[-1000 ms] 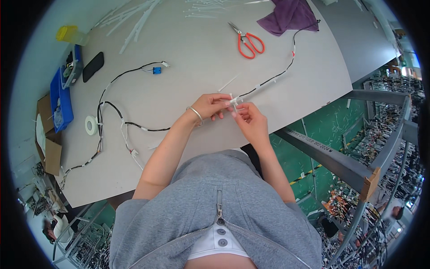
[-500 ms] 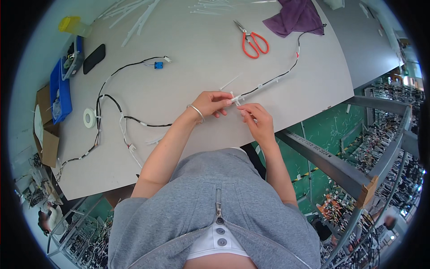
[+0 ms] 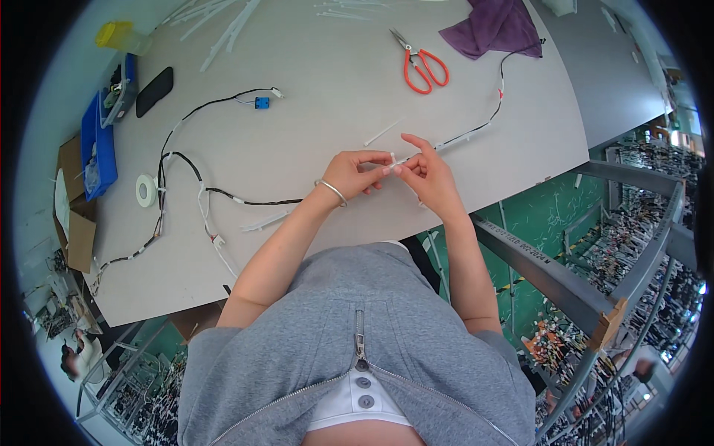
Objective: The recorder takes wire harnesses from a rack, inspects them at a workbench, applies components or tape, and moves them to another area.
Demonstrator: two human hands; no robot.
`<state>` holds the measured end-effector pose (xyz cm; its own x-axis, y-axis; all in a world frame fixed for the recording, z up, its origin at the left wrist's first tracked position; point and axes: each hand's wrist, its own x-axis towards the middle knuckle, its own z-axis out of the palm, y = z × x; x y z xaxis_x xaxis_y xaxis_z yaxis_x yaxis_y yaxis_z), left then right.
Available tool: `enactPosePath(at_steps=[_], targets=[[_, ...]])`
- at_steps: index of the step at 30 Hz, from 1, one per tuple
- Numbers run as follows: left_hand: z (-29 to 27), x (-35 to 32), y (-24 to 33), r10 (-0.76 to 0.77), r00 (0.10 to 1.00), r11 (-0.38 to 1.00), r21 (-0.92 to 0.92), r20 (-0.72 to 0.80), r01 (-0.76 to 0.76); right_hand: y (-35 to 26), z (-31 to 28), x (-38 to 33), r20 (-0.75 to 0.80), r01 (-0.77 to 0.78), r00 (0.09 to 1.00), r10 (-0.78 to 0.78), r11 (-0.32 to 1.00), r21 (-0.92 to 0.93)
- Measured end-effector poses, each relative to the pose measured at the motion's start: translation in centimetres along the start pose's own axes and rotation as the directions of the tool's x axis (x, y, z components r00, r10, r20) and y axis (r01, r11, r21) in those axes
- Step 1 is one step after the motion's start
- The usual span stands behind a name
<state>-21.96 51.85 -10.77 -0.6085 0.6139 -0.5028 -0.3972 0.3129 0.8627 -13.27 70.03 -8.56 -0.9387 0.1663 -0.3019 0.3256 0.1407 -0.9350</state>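
Note:
A black wire harness (image 3: 256, 202) with white taped spots runs across the table and through both hands. My left hand (image 3: 349, 175), a bangle at its wrist, pinches the harness between thumb and fingers. Close against it, my right hand (image 3: 433, 183) pinches the same spot, its index finger raised. A small white piece (image 3: 393, 157), perhaps a cable tie, sticks up between the fingertips; its lower part is hidden. Just beyond the hands lies a loose white cable tie (image 3: 381, 134). The harness continues right past a red mark to the purple cloth (image 3: 494, 30).
Red-handled scissors (image 3: 424, 68) lie at the back, with several white ties (image 3: 230, 36) farther left. Along the left side are a black phone (image 3: 155, 92), a white tape roll (image 3: 146, 191), blue bins (image 3: 108, 160) and a cardboard box (image 3: 80, 238). A metal frame (image 3: 550, 260) stands at right.
My right hand has moved up and in against the left fingertips, and its index finger has lifted. The left hand keeps its pinch, shifted slightly right.

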Motion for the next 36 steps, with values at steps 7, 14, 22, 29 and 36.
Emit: enactPosePath(at_steps=[7,14,22,29,36], targets=[[0.4,-0.2,-0.4,0.104,0.992,0.985,0.143,-0.074,-0.092,-0.6,0.0,0.7,0.005,-0.041,0.999,0.041,0.997,-0.058],[1.1,-0.2,-1.4,0.38,0.92,0.852,0.425,-0.097,-0.307,-0.2,0.5,1.7,-0.073,-0.105,0.992,0.101,0.993,-0.053],[0.6,0.1,-0.9,0.176,0.984,0.926,0.344,-0.037,-0.153,-1.1,-0.2,1.5,-0.113,0.048,0.988,-0.108,0.897,-0.44],[0.3,0.4,-0.7,0.01,1.0,0.959,0.282,0.024,-0.016,1.1,0.3,3.8,-0.144,0.403,0.878,-0.457,0.867,-0.292],[1.8,-0.4,-2.1,0.577,0.817,0.495,0.783,0.027,-0.376,1.0,-0.2,4.1,-0.035,0.256,0.958,-0.284,0.904,-0.342]])
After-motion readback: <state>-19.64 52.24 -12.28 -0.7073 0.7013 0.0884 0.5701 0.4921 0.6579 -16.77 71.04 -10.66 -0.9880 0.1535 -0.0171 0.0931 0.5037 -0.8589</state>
